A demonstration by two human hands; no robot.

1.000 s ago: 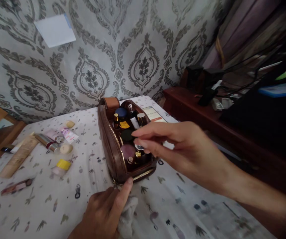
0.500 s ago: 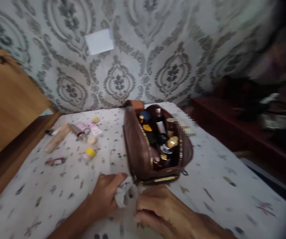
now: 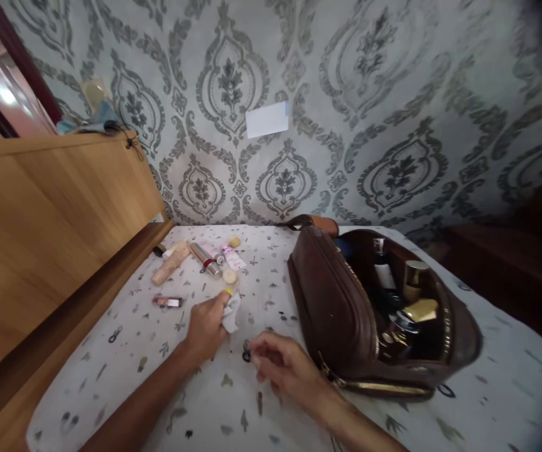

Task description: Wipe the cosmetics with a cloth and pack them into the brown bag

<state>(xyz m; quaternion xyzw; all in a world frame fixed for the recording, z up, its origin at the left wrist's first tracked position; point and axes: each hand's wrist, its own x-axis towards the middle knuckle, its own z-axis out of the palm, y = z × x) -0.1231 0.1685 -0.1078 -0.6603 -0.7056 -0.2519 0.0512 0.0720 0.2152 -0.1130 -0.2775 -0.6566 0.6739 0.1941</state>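
Observation:
My left hand (image 3: 208,323) is closed around a crumpled white wipe (image 3: 232,312), which sticks out past the thumb. Just beyond it shows a bit of yellow cap (image 3: 228,291), mostly hidden by that hand. My right hand (image 3: 280,361) hovers over the sheet with thumb and index finger drawn together. A small dark shape lies at those fingertips, too unclear to name. Right of it stands a brown leather toiletry bag (image 3: 331,314), unzipped, with several bottles inside. Among them are a gold-capped bottle (image 3: 414,279) and a dark bottle with a white label (image 3: 384,270).
A patterned white sheet (image 3: 148,376) covers the surface. At the back left lie several cosmetics, including a beige tube (image 3: 171,263), a silver tube (image 3: 206,259) and a lip gloss (image 3: 167,302). A wooden board (image 3: 63,213) rises on the left; a papered wall (image 3: 299,63) stands behind.
The view has swung left, so the bag sits further right. My hands have moved further apart; the left, still holding the wipe, is nearer the cosmetics and now covers most of the yellow-capped item.

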